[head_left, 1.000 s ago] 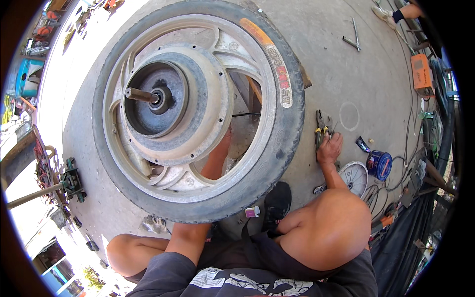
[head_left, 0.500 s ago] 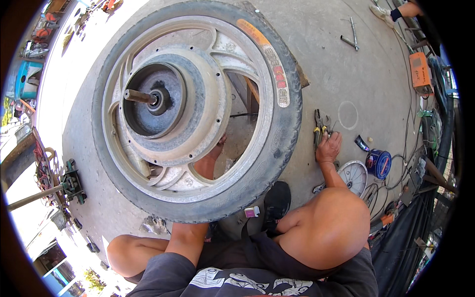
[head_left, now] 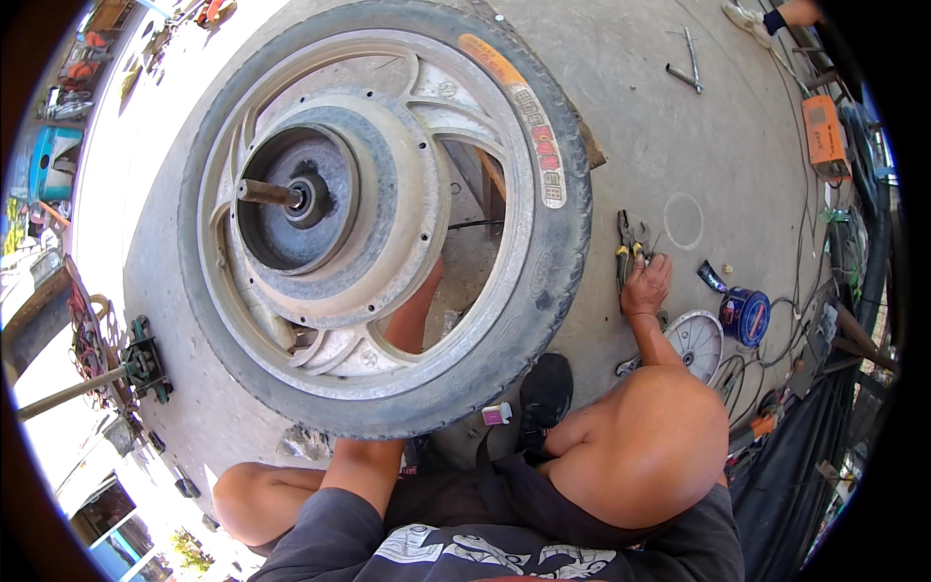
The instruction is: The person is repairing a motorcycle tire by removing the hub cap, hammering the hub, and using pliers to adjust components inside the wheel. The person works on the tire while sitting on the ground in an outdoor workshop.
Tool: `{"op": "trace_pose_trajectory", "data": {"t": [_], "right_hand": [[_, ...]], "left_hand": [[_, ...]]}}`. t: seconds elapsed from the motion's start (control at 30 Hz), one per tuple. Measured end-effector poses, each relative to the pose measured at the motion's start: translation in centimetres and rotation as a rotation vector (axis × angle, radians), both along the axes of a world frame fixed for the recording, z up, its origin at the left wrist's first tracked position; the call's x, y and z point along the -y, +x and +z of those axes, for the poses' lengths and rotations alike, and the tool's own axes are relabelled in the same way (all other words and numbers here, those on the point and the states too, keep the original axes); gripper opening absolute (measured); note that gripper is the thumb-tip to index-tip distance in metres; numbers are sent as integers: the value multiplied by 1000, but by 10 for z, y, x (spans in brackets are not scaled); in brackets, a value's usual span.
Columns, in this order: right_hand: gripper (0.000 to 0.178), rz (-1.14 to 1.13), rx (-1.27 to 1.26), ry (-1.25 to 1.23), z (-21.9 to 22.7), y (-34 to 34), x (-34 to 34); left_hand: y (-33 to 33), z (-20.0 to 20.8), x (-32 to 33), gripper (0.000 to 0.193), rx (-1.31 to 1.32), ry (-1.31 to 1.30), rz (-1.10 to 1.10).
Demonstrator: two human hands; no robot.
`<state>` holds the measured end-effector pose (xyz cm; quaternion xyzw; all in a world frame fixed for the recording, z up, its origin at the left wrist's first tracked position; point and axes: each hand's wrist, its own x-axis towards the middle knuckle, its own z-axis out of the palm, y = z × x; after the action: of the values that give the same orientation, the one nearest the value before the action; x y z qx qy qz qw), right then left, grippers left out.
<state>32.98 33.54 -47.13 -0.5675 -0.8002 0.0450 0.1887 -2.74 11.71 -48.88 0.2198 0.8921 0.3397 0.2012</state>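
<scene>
A large motor wheel with a worn black tyre stands tilted before me, its axle pointing up to the left from an open drum. My left forearm passes under the tyre and shows through the spokes. My left hand reaches behind the hub, its fingers hidden. On the floor to the right, my right hand is closed at the handles of pliers with yellow and black grips. Something thin sticks up beside its fingers. Near my right forearm lies a round spoked metal cover.
A blue tin and a dark tube sit right of my hand. Farther off are a metal T-shaped wrench, an orange box, cables and another person's foot. A small box lies by my shoe.
My left hand has slid a little farther behind the hub, so less of it shows. The wheel has shifted slightly left. My right hand stays by the pliers.
</scene>
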Motion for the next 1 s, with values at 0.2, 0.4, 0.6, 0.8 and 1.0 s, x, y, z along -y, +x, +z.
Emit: {"op": "trace_pose_trajectory", "data": {"t": [0.2, 0.4, 0.6, 0.8, 1.0], "right_hand": [[26, 24, -3, -27, 0, -4, -4], [27, 22, -12, -17, -1, -3, -2], [28, 18, -13, -24, 2, -4, -1], [28, 10, -5, -4, 0, -4, -1], [27, 29, -15, -14, -3, -8, -4]], "left_hand": [[-8, -58, 12, 27, 109, 477, 163], [-10, -37, 16, 22, -187, 101, 23], [-23, -59, 37, 16, 1140, 847, 569], [-21, -41, 21, 20, 1118, 806, 677], [-20, -14, 16, 21, 713, 381, 457]]}}
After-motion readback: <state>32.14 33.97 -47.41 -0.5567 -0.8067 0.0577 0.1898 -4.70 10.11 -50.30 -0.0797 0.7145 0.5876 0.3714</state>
